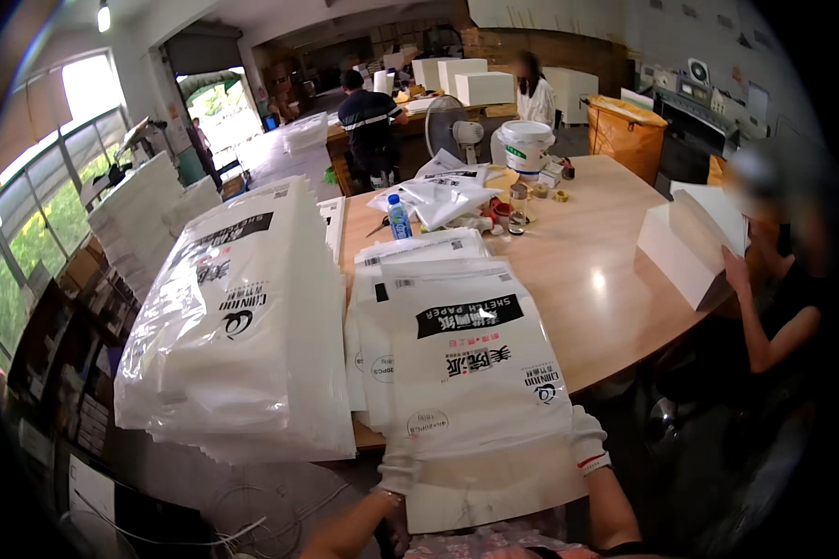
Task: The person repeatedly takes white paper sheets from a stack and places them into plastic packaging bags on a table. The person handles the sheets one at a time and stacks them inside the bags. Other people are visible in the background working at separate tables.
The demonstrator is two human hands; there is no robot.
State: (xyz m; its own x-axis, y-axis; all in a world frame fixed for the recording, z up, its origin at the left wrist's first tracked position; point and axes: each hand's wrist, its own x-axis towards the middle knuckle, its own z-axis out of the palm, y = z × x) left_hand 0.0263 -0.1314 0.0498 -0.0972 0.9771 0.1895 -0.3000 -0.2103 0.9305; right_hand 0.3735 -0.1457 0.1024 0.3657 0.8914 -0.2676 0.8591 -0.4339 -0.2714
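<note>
A clear plastic bag (480, 401) printed in black and red lies before me at the table's near edge. A stack of white paper (494, 494) sticks out of its near end. My left hand (399, 473), in a white knit glove, is closed on the left edge of the bag and paper. My right hand (589, 440), gloved too, grips the right edge; the fingertips of both hands are partly hidden. Under the bag's far left side lie similar packs (368, 359). To the left stands a tall pile of printed plastic bags (238, 326).
On the wooden table (597, 242) are a water bottle (399, 219), a white bucket (524, 149), tape rolls (561, 196) and crumpled plastic (438, 196). A fan (449, 130) stands behind. At right, a person handles a white box (685, 247); two others are farther back.
</note>
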